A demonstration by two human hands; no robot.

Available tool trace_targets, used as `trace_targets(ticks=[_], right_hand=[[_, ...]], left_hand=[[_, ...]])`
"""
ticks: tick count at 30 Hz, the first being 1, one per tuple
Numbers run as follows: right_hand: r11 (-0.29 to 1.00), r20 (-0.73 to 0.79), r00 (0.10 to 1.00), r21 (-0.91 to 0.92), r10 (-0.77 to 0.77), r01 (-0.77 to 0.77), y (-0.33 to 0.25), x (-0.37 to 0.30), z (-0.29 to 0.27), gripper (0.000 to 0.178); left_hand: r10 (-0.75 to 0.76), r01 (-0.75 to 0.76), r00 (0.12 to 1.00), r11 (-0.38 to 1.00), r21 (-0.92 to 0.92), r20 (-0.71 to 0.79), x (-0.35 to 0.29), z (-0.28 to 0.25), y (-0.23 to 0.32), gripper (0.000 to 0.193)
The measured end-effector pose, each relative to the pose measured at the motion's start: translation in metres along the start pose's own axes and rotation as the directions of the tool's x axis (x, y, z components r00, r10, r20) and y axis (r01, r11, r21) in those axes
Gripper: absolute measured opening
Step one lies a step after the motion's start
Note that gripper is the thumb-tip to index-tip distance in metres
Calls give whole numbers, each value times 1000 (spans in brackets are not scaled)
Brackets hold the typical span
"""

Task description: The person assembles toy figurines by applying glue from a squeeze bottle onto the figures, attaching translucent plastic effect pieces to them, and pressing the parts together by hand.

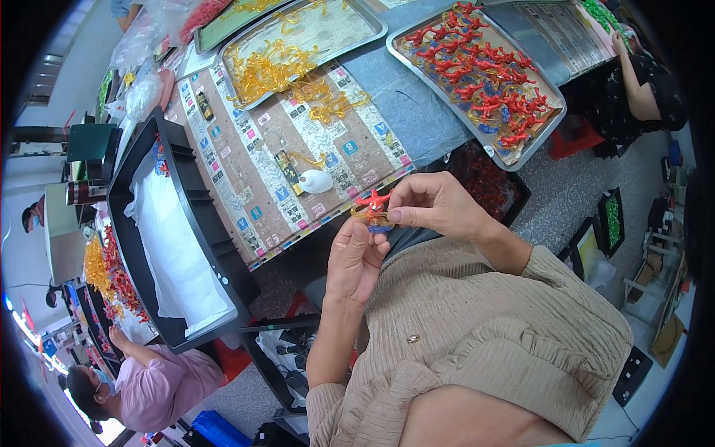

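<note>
Close to my body, my left hand holds a small red figurine with a blue base between thumb and fingers. A translucent yellow strip curves around the figurine's middle. From the right, my right hand pinches with thumb and forefinger at the strip's right side, touching the figurine; its fingertips partly hide what they grip. On the table edge just beyond lies a white rounded bottle, beside a black and gold tube and a loose yellow strip.
A metal tray at the far right holds many red figurines. Yellow pieces fill part of another tray and spill onto the patterned table. A black bin with white lining stands left. Co-workers sit at left and right.
</note>
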State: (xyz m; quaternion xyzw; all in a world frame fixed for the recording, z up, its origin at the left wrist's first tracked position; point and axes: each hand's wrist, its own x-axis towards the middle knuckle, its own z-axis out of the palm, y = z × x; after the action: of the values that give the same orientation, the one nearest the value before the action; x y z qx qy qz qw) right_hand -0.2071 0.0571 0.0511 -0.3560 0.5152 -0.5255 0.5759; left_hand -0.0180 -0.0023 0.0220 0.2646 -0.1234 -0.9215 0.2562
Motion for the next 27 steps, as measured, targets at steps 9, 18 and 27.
trace_targets(ticks=[9,18,27], right_hand=[[994,-42,994,63,98,-95,-10,-4,-7,16],[987,-125,986,-129,-109,92,-6,-5,-21,13],[640,-585,385,-769,-714,17,-41,8,-118,11]], left_hand=[[-79,74,996,992,-106,-45,2,17,-2,31],[-96,96,995,995,6,2,1,27,-6,37],[137,-77,986,873,481,-92,-42,28,24,35]])
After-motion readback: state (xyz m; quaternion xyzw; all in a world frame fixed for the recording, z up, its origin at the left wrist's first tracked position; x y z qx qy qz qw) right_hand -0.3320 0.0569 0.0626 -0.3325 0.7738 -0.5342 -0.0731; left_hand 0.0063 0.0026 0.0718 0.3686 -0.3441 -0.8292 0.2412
